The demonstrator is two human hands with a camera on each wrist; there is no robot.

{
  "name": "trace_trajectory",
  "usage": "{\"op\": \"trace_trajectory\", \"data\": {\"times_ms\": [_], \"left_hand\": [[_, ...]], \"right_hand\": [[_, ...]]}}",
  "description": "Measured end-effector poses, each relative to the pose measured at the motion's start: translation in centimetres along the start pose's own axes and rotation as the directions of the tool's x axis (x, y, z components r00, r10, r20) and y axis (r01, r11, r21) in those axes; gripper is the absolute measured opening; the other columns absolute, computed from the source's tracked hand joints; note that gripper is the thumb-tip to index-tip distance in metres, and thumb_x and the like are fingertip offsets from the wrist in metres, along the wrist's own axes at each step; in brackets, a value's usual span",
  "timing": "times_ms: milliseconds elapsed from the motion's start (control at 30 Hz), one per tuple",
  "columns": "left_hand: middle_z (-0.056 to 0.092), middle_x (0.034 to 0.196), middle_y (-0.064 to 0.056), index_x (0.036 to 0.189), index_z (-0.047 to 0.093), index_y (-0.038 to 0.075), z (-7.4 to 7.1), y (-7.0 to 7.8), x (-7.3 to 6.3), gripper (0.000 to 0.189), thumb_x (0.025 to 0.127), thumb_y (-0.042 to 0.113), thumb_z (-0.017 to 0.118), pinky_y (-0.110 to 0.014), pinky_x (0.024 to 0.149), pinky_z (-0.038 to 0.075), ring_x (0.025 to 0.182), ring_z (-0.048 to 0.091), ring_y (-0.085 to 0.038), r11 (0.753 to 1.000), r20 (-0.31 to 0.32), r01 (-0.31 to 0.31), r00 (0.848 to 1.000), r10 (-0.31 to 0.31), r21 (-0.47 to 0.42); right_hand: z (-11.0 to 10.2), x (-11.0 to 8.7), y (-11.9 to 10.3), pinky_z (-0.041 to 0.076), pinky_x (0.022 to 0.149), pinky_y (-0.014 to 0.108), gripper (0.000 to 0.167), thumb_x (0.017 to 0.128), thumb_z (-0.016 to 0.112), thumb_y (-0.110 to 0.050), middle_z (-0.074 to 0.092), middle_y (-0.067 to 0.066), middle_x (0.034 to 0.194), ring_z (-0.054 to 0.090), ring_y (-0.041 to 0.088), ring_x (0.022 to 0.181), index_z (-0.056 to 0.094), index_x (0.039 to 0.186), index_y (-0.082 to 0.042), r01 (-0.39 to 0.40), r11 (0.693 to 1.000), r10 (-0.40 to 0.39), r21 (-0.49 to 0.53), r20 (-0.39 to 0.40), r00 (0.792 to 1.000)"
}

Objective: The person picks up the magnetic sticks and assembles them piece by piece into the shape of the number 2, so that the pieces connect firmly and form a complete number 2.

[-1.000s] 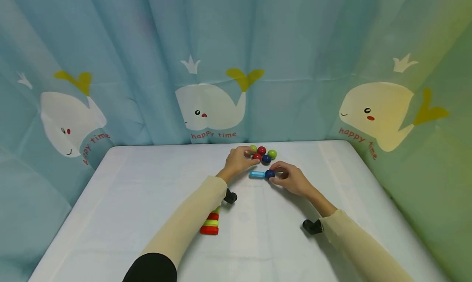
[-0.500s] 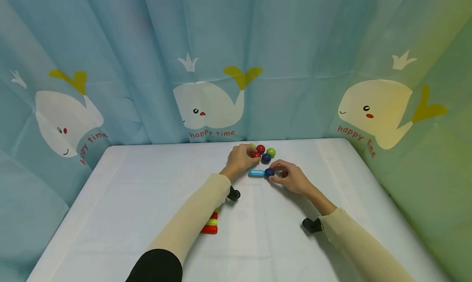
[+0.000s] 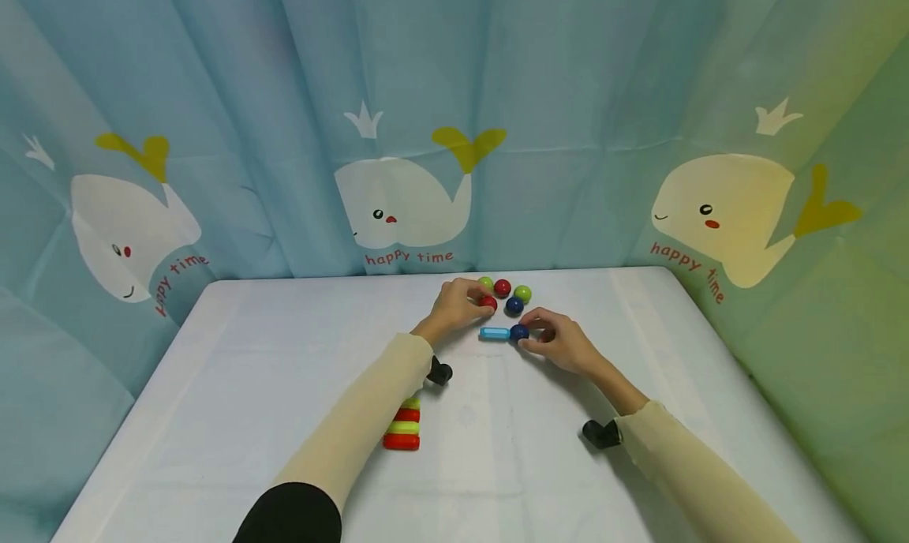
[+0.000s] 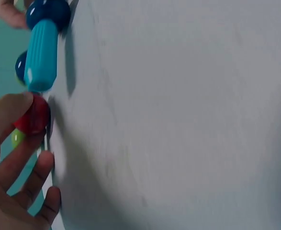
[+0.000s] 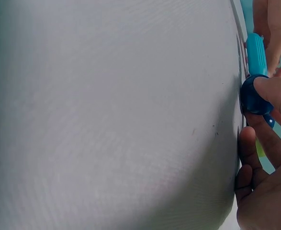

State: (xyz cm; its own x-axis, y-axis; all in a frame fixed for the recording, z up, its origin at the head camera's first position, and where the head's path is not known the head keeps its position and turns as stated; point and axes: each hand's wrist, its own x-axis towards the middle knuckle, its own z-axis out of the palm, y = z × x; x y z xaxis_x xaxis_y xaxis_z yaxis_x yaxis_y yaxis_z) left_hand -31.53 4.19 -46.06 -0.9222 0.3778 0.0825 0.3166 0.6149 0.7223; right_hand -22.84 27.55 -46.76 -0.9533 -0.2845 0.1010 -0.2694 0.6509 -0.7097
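Observation:
Between thumb and forefinger, my left hand [image 3: 456, 305] pinches a red ball [image 4: 35, 115] at the far side of the table. My right hand [image 3: 562, 342] pinches a dark blue ball [image 5: 255, 96], which sits against one end of a light blue ribbed stick [image 3: 494, 334]. The stick's other end points left, just nearer to me than the red ball. In the left wrist view the stick [image 4: 41, 55] and its blue ball [image 4: 48, 13] look joined. Behind the hands lie a second red ball [image 3: 502, 288], another dark blue ball [image 3: 514, 306] and two green balls [image 3: 522, 293].
A row of red and green sticks [image 3: 402, 428] lies beside my left forearm, partly covered by it. The white table [image 3: 284, 353] ends at a blue curtain [image 3: 568, 132] with whale prints. Black wrist cameras [image 3: 602, 435] stick out from both sleeves.
My left hand has drawn the red ball slightly left, away from the other balls, uncovering a green one. The right hand, its blue ball and the light blue stick stay in place.

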Motion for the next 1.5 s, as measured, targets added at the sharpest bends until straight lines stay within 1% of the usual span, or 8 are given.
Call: {"op": "trace_trajectory", "data": {"times_ms": [100,167,367,533,700,800,1133,1500], "left_hand": [[0.077,0.105,0.002,0.110,0.079,0.015,-0.8,-0.8,-0.4,0.025,0.087,0.023,0.085,-0.045,0.107,0.038,0.106,0.064,-0.018,1.000,0.018,-0.017,1.000,0.017,-0.022],[0.077,0.106,0.002,0.110,0.080,0.014,-1.3,-1.3,-0.7,0.026,0.087,0.024,0.086,-0.046,0.108,0.036,0.108,0.063,-0.019,1.000,0.030,-0.023,0.999,0.023,-0.014],[0.076,0.106,0.002,0.106,0.080,0.015,-2.2,-2.4,-1.5,0.027,0.084,0.028,0.088,-0.048,0.107,0.037,0.111,0.062,-0.021,1.000,0.051,-0.010,0.999,0.010,-0.001],[0.075,0.099,0.006,0.104,0.080,0.016,-2.8,-2.6,-2.5,0.025,0.083,0.028,0.088,-0.043,0.100,0.042,0.103,0.062,-0.019,0.999,0.092,-0.040,0.995,0.039,0.007],[0.074,0.098,0.007,0.107,0.079,0.016,-3.2,-2.6,-3.4,0.024,0.086,0.027,0.086,-0.033,0.086,0.050,0.095,0.061,-0.017,0.998,0.176,-0.061,0.982,0.064,-0.022],[0.074,0.099,0.006,0.109,0.079,0.016,-3.3,-2.6,-3.9,0.024,0.088,0.027,0.085,-0.029,0.082,0.051,0.092,0.060,-0.017,0.998,0.207,-0.061,0.976,0.067,-0.034],[0.075,0.097,0.006,0.109,0.079,0.014,-3.3,-2.5,-4.4,0.025,0.088,0.027,0.084,-0.027,0.081,0.049,0.089,0.060,-0.015,0.991,0.211,-0.120,0.969,0.130,-0.059],[0.075,0.099,0.006,0.110,0.079,0.014,-3.4,-2.6,-4.5,0.026,0.088,0.027,0.084,-0.027,0.081,0.048,0.090,0.059,-0.015,0.993,0.214,-0.103,0.970,0.114,-0.062]], "right_hand": [[0.0,0.0,-0.1,0.050,0.078,0.035,0.028,0.092,0.079,-0.015,0.072,0.017,0.121,0.060,0.023,0.087,0.068,0.117,-0.011,-0.015,1.000,0.015,-0.011,-0.001,1.000],[0.0,-0.1,-0.1,0.050,0.079,0.034,0.028,0.092,0.079,-0.016,0.072,0.016,0.121,0.061,0.023,0.090,0.068,0.117,-0.011,-0.025,1.000,0.025,-0.019,-0.002,1.000],[-0.1,-0.1,-0.3,0.050,0.079,0.033,0.028,0.092,0.079,-0.016,0.072,0.015,0.121,0.061,0.024,0.091,0.068,0.118,-0.012,-0.038,0.999,0.038,-0.019,-0.001,0.999],[-0.1,-0.1,-0.1,0.050,0.078,0.032,0.028,0.092,0.079,-0.015,0.073,0.016,0.120,0.060,0.023,0.088,0.069,0.118,-0.011,-0.031,0.999,0.030,-0.018,-0.004,1.000],[-0.2,-0.2,0.0,0.048,0.076,0.034,0.028,0.092,0.079,-0.015,0.073,0.017,0.120,0.058,0.022,0.084,0.069,0.117,-0.010,-0.023,1.000,0.023,-0.005,-0.007,1.000],[-0.3,-0.1,0.0,0.048,0.075,0.033,0.028,0.092,0.079,-0.015,0.072,0.018,0.120,0.057,0.021,0.083,0.069,0.117,-0.009,-0.017,1.000,0.017,0.001,-0.005,1.000],[-0.2,0.0,0.0,0.048,0.074,0.031,0.027,0.092,0.079,-0.014,0.072,0.017,0.119,0.057,0.022,0.083,0.069,0.117,-0.008,-0.008,1.000,0.008,0.010,-0.005,1.000],[0.2,0.3,0.2,0.047,0.073,0.030,0.028,0.092,0.079,-0.015,0.072,0.018,0.119,0.056,0.021,0.082,0.069,0.117,-0.009,0.000,1.000,0.000,0.015,-0.012,1.000]]}}
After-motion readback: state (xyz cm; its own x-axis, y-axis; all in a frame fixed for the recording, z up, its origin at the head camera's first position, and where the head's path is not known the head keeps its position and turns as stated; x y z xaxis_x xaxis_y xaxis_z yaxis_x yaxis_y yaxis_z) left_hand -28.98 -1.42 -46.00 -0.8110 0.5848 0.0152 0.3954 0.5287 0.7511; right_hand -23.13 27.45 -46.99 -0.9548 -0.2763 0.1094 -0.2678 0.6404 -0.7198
